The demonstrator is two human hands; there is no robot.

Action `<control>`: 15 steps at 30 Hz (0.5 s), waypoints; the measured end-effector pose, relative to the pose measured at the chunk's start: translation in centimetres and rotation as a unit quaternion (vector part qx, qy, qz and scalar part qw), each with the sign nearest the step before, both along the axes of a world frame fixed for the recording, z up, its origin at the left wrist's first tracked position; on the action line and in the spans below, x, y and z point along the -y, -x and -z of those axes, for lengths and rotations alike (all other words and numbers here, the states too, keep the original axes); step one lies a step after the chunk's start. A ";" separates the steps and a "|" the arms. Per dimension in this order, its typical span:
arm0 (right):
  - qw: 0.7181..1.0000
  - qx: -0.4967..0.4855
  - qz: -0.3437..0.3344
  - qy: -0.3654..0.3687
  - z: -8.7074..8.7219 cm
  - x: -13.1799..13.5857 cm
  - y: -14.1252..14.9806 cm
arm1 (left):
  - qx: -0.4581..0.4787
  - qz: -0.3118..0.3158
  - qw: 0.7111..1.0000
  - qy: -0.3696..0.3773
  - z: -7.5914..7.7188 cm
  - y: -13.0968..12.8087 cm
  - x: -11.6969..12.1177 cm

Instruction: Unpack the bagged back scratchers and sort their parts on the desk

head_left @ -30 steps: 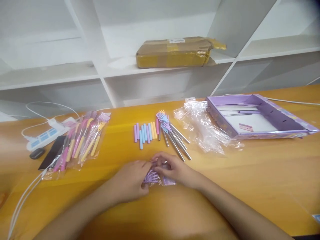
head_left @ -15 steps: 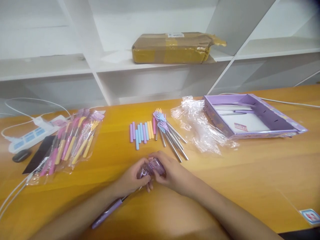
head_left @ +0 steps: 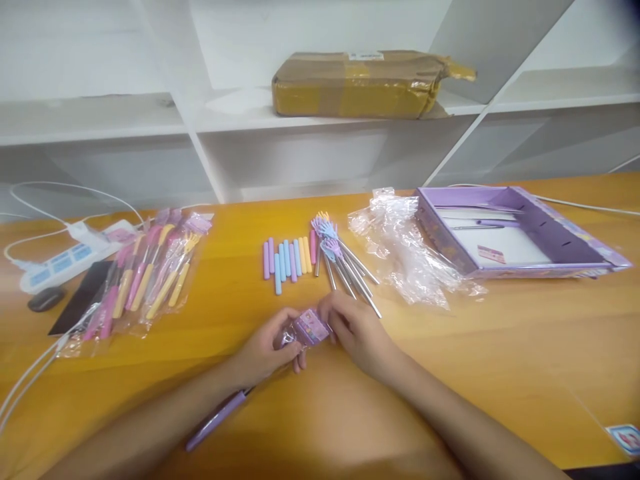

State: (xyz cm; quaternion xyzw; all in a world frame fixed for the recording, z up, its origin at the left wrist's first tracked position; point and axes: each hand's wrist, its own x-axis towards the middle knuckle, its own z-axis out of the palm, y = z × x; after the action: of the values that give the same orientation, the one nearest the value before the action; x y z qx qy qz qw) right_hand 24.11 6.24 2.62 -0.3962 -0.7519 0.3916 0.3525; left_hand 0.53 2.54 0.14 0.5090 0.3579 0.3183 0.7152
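My left hand (head_left: 277, 347) is closed around the top of a clear plastic bag with a purple printed header card (head_left: 311, 327). From under that hand a purple-handled back scratcher (head_left: 217, 420) in the bag slants toward the lower left; its head is hidden. My right hand (head_left: 347, 327) pinches the card's right edge. Just beyond my hands lie a row of purple, blue, yellow and pink handle grips (head_left: 285, 260) and a pile of metal rods (head_left: 353, 273) with small hand-shaped heads in blue, purple and yellow.
Several bagged back scratchers (head_left: 145, 273) lie at left, by a power strip (head_left: 65, 260), a black mouse (head_left: 46, 299) and white cables. Crumpled clear bags (head_left: 400, 247) lie beside an open purple box (head_left: 520, 272) at right. A taped parcel (head_left: 360, 90) rests on the shelf.
My right hand has shifted from wrapping the bag's top to pinching its right edge, so the card's printed face now shows. My left hand keeps its hold. The view has shifted slightly.
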 end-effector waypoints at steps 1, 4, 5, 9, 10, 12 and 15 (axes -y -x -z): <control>0.999 -0.014 0.000 0.030 -0.2 0.0 0.0 | 0.001 0.000 1.000 -0.002 0.0 0.0 0.0; 0.996 -0.032 0.003 0.077 -0.7 0.0 0.1 | 0.001 -0.004 1.000 -0.007 0.1 -0.1 -0.1; 0.997 -0.028 -0.005 0.072 -0.8 0.0 0.1 | -0.001 -0.004 1.000 -0.010 0.2 -0.1 -0.1; 0.999 -0.001 -0.030 0.029 -0.9 -0.2 0.1 | -0.022 0.005 1.000 -0.012 0.4 0.2 0.0; 0.999 0.003 -0.034 0.024 -0.9 -0.3 0.0 | -0.029 0.007 0.999 -0.011 0.5 0.2 0.0; 1.000 0.004 -0.027 0.012 -0.5 -0.9 -0.3 | -0.039 0.007 0.999 -0.012 0.6 0.3 0.0; 0.998 -0.004 0.053 -0.015 0.2 -2.2 -1.2 | -0.026 -0.002 1.000 0.006 0.8 0.4 -0.4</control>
State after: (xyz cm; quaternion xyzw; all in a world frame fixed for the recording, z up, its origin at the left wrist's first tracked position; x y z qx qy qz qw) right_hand 25.27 8.46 2.41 -0.4292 -0.7341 0.3626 0.3812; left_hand 0.14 2.92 -0.71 0.5124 0.3793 0.3041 0.7079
